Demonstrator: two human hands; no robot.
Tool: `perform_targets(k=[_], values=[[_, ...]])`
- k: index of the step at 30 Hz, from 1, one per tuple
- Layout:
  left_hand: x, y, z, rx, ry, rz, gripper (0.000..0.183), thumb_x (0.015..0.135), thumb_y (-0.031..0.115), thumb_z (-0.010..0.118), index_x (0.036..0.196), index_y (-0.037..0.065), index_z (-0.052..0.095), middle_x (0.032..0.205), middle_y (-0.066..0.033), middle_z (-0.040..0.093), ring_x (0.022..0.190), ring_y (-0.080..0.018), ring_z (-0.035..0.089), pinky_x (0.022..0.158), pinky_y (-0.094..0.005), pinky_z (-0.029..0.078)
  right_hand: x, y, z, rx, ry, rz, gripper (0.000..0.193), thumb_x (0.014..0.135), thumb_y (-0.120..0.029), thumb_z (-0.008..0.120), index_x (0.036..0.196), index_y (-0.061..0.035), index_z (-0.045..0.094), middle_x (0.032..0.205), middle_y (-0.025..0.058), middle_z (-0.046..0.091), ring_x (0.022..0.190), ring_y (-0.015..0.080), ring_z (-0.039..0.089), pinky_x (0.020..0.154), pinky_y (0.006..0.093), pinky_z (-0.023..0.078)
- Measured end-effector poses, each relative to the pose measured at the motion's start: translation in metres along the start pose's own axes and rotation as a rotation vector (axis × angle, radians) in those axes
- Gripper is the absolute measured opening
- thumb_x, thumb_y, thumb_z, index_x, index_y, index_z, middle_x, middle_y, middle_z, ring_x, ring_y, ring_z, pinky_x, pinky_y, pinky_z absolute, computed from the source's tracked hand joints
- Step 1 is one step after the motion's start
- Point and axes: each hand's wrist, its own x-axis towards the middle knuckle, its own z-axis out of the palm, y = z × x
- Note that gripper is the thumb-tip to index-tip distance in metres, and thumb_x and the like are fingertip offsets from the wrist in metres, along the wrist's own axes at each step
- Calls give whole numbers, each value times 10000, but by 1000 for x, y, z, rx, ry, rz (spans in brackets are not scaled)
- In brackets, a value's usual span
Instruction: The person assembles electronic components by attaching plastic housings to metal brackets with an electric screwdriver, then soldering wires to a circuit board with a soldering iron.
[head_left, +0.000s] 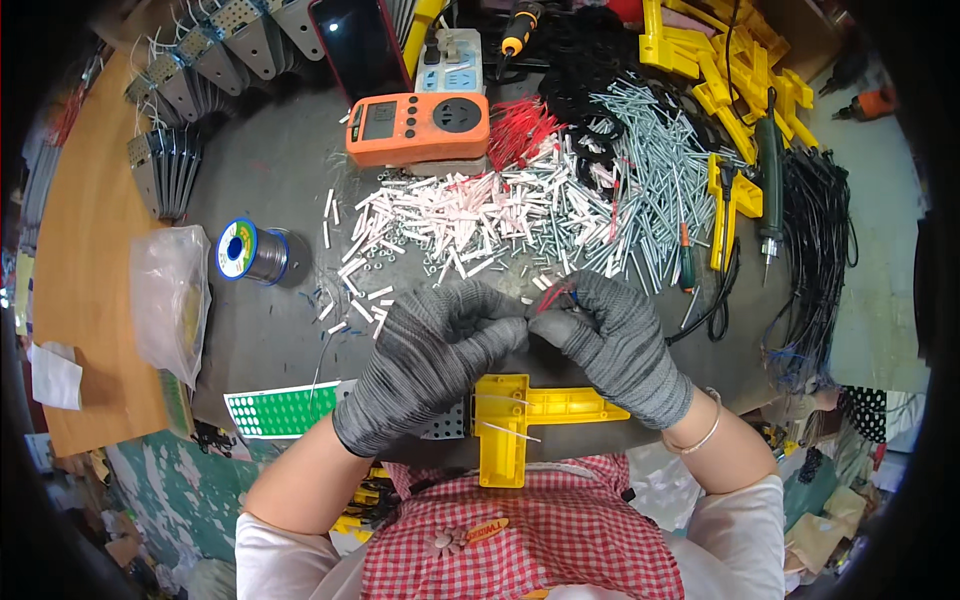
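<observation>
We hold some thin red leads [552,297], slanting and partly hidden, in our right hand [618,338]

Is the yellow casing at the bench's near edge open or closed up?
Open. The yellow casing lies with its hollow inside facing up, and no cover sits over it.

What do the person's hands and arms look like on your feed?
Left hand and right hand wear matching grey knit gloves with darker stripes. A thin, pale bracelet circles the right wrist. The sleeves are white and end well short of the gloves.
</observation>
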Motion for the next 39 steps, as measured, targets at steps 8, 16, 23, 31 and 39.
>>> perform_targets(k=[8,16,23,31,39], values=[[-17,-28,12,-321,-15,189,183,961,144,611,1066,1,656,951,-55,693,919,-125,649,793,-287,528,-22,-10,14,11,86,-45,196,884,-227,693,950,-45,663,726,104,611,618,199,616,590,330,492],[-39,-42,16,-68,120,260,183,936,118,648,1089,17,652,940,-47,679,893,-113,628,804,-296,523,-38,-22,15,-152,31,-61,215,871,-246,691,917,-41,646,710,108,595,613,219,607,591,340,489],[-66,-54,19,26,245,452,194,822,140,658,959,19,594,1050,-144,603,937,-276,576,886,-372,455,-42,-1,15,-353,-142,-393,219,839,-286,699,902,-78,667,780,110,613,723,277,630,647,413,514],[-53,-69,37,722,477,581,185,755,193,612,855,40,582,1220,-196,577,1127,-392,493,1033,-486,299,-32,-4,12,-689,-317,-340,214,870,-302,616,896,-101,684,849,98,623,777,297,633,671,437,525],[-60,-70,38,839,545,614,215,727,210,626,849,37,590,1217,-191,581,1183,-422,464,1029,-529,307,-21,-3,8,-549,-415,-331,289,891,-364,621,942,-92,704,859,88,660,813,293,659,725,412,537]])
